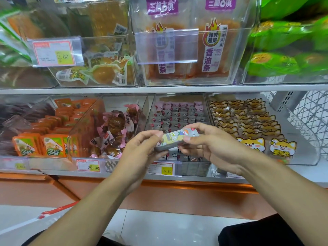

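A small stack of wrapped snack packets (174, 139), pale yellow and grey with cartoon prints, is held between both hands in front of a shop shelf. My left hand (140, 150) grips its left end with curled fingers. My right hand (211, 144) pinches its right end between thumb and fingers. Right behind the packets stands a clear bin (177, 112) with rows of similar pink and grey packets.
Clear bins line two shelves: orange packets (53, 130), brown pink-wrapped snacks (115, 128), cat-print snacks (248, 125), and above them egg snacks (99, 68), spicy strips (186, 50), green bags (287, 47). Price tags (162, 168) hang on the shelf edge. A red basket handle (58, 209) shows at lower left.
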A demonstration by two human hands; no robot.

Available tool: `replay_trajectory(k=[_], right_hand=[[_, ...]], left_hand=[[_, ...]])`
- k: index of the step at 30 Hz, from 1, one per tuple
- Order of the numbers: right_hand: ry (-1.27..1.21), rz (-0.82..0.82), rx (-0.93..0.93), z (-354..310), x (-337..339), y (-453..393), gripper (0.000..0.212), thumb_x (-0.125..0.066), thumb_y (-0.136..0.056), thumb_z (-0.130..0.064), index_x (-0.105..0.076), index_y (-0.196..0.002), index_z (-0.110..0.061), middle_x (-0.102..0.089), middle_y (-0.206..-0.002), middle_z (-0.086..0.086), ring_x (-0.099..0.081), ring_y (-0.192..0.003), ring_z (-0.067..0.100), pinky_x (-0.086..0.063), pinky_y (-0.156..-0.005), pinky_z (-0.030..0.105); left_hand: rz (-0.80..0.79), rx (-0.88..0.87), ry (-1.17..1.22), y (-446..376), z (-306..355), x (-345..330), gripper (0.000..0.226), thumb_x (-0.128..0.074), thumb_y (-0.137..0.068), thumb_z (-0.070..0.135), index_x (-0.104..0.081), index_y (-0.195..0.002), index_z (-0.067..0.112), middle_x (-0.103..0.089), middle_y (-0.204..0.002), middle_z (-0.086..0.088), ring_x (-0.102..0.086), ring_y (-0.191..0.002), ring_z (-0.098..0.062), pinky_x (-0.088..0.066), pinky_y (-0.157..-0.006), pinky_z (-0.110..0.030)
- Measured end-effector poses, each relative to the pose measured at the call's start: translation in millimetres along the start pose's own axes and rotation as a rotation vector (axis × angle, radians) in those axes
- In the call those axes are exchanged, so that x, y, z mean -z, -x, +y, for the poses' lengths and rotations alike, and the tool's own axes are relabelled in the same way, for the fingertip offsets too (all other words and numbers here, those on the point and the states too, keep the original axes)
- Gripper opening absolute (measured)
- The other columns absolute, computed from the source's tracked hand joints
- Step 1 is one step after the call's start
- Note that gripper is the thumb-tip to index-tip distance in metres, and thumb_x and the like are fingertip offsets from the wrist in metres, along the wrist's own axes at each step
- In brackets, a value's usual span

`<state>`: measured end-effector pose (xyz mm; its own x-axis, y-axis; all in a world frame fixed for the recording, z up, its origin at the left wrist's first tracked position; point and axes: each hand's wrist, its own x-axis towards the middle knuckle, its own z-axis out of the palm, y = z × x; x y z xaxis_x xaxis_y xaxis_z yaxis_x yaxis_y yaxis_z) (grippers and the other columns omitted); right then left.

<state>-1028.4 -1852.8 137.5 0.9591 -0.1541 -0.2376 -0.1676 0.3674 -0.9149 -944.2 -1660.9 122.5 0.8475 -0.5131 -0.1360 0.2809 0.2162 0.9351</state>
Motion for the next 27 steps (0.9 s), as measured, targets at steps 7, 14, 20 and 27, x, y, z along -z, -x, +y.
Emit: replay_trajectory(k=[7,14,20,27], right_hand=[[-0.073,0.096,0.033,-2.3,-4.2,-3.8,0.04,-0.077,-0.08,-0.004,-0.06,-0.116,-0.002,-0.077,-0.102,0.019,-0.075,-0.089,0.026,-0.062,-0.07,0.026],[0.224,0.432,0.359,-8.2,-14.3,-24.6,0.019,-0.08,-0.086,-0.02,-0.066,-0.1,-0.02,-0.079,-0.096,-0.002,-0.075,-0.093,0.015,-0.059,-0.084,0.032],[0.631,0.458,0.581,-2.7,-33.0,-61.0,0.024,-0.083,-0.081,-0.033,-0.06,-0.089,-0.038,-0.072,-0.09,-0.02,-0.066,-0.084,-0.008,-0.049,-0.075,0.014],[1.026,0.317,0.53,10.5,-39.8,-101.5,0.032,-0.078,-0.085,-0.032,-0.063,-0.113,-0.026,-0.061,-0.097,-0.016,-0.058,-0.085,0.006,-0.042,-0.068,0.013]], left_hand=[[0.04,-0.021,0.0,-0.9,0.1,1.8,0.026,-0.073,-0.084,0.008,-0.065,-0.108,0.004,-0.077,-0.1,-0.015,-0.075,-0.092,-0.024,-0.059,-0.069,-0.022],[0.151,-0.277,-0.705,-1.1,-10.4,10.9,0.036,-0.08,-0.085,0.018,-0.064,-0.116,0.026,-0.071,-0.111,0.01,-0.068,-0.093,-0.001,-0.055,-0.082,-0.016],[-0.005,-0.459,-1.4,3.3,-31.5,13.8,0.054,-0.076,-0.086,0.038,-0.058,-0.136,0.027,-0.053,-0.143,0.009,-0.038,-0.135,-0.006,-0.017,-0.11,-0.016],[-0.055,-0.57,-1.45,1.1,-35.9,19.6,0.049,-0.074,-0.084,0.036,-0.06,-0.129,0.022,-0.057,-0.133,0.006,-0.038,-0.129,-0.009,-0.023,-0.11,-0.017]])
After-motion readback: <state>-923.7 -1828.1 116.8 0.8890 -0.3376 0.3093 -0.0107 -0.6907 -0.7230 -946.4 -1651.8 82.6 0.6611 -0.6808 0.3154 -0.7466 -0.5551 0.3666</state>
